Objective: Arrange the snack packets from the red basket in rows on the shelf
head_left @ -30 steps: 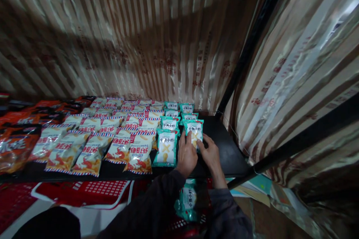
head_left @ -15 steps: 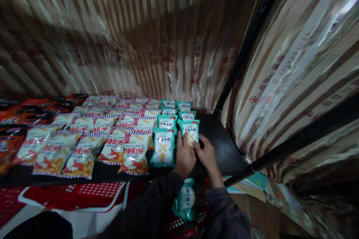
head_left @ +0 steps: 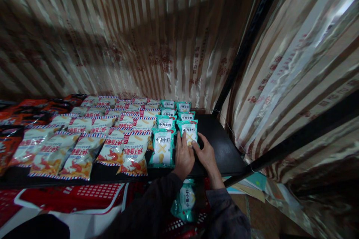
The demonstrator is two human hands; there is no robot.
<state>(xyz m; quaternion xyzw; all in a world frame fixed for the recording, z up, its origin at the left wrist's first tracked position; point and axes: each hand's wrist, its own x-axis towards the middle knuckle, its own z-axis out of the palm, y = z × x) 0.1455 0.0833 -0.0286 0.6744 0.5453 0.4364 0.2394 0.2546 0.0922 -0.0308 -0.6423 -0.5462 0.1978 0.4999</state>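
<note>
A green-and-white snack bag (head_left: 189, 130) leans at the front of the rightmost row on the black shelf (head_left: 224, 143). My left hand (head_left: 184, 160) presses on its left side and lower front, fingers pointing up along it. From the right, my right hand (head_left: 206, 155) grips its edge, with the thumb on the lower front. Between them the bag is held; its bottom is hidden by my hands. Just left stands another green snack bag (head_left: 162, 149), the front one of a neighbouring row. More green bags (head_left: 186, 116) sit behind the held one.
White snack bags with red lettering (head_left: 134, 153) fill the shelf's middle, and orange-and-black bags (head_left: 11, 145) its left end. Below are a red basket (head_left: 81, 194) and a loose green bag (head_left: 186, 199). A black metal post (head_left: 238, 59) and striped curtain (head_left: 168, 37) border the shelf.
Both hands stay on the same green bag with almost no movement. The view has shifted very slightly.
</note>
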